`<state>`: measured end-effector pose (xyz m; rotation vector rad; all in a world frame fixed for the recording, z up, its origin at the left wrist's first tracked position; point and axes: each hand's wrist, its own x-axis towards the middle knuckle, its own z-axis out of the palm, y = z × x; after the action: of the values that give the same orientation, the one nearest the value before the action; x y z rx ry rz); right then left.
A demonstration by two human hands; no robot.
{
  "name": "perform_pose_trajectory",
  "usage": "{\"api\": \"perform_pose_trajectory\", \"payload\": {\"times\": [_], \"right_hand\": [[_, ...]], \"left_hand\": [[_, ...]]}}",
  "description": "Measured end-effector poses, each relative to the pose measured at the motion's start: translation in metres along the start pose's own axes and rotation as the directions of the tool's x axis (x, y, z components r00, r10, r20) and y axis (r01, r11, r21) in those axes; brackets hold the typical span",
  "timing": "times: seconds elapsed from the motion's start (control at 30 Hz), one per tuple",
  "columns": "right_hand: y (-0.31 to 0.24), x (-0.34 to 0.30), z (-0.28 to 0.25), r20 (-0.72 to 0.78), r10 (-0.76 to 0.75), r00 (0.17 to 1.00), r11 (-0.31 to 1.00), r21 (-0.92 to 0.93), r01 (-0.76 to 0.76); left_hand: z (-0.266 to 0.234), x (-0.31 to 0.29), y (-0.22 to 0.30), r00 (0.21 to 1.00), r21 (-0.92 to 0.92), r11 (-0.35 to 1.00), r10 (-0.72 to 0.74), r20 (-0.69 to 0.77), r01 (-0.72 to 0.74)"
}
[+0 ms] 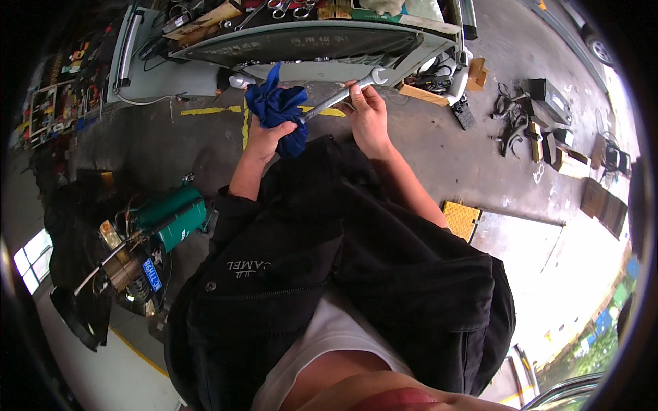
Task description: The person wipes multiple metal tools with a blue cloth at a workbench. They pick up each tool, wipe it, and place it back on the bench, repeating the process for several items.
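Note:
A silver combination wrench (336,97) is held slantwise between my hands, its open jaw pointing up to the right. My right hand (369,118) pinches the shaft near that jaw end with thumb and fingers. In my left hand (265,140) is a crumpled dark blue cloth (279,109), gripped with the thumb on top. The wrench's lower end meets the cloth beside that thumb, and this end is partly hidden by it. Both hands are in front of the open tool drawer, above the floor.
Ahead stands a tool cart with a drawer (308,44) and several tools on top. A green air tank (171,214) and a motorcycle with a blue plate (151,274) are at the left. Boxes and dark parts (514,127) lie on the floor at the right.

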<state>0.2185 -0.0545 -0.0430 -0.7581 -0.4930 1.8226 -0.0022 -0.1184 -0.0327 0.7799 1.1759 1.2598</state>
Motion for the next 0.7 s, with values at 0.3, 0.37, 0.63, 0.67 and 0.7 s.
{"api": "perform_pose_trajectory", "payload": {"times": [0.3, 0.37, 0.63, 0.67, 0.7], "right_hand": [[0.087, -0.066, 0.034, 0.002, 0.185, 0.983, 0.973, 0.142, -0.184], [0.103, -0.087, 0.048, 0.006, 0.172, 0.985, 0.974, 0.152, -0.170], [0.128, -0.133, 0.079, 0.075, -0.029, 0.997, 0.815, -0.575, 0.067], [0.132, -0.135, 0.083, 0.133, -0.015, 0.991, 0.725, -0.681, 0.102], [0.138, -0.139, 0.088, 0.105, -0.042, 0.994, 0.725, -0.681, 0.103]], "left_hand": [[-0.065, -0.056, -0.011, 0.953, -0.395, 0.910, 0.004, -0.304, -0.129], [-0.082, -0.073, -0.014, 0.939, -0.364, 0.918, 0.025, -0.343, -0.157], [-0.132, -0.149, -0.001, 0.946, 0.553, 0.832, -0.210, 0.248, 0.040], [-0.131, -0.158, 0.003, 0.913, 0.630, 0.775, -0.290, 0.287, 0.048], [-0.135, -0.159, -0.003, 0.906, 0.605, 0.795, -0.232, 0.353, -0.032]]}}
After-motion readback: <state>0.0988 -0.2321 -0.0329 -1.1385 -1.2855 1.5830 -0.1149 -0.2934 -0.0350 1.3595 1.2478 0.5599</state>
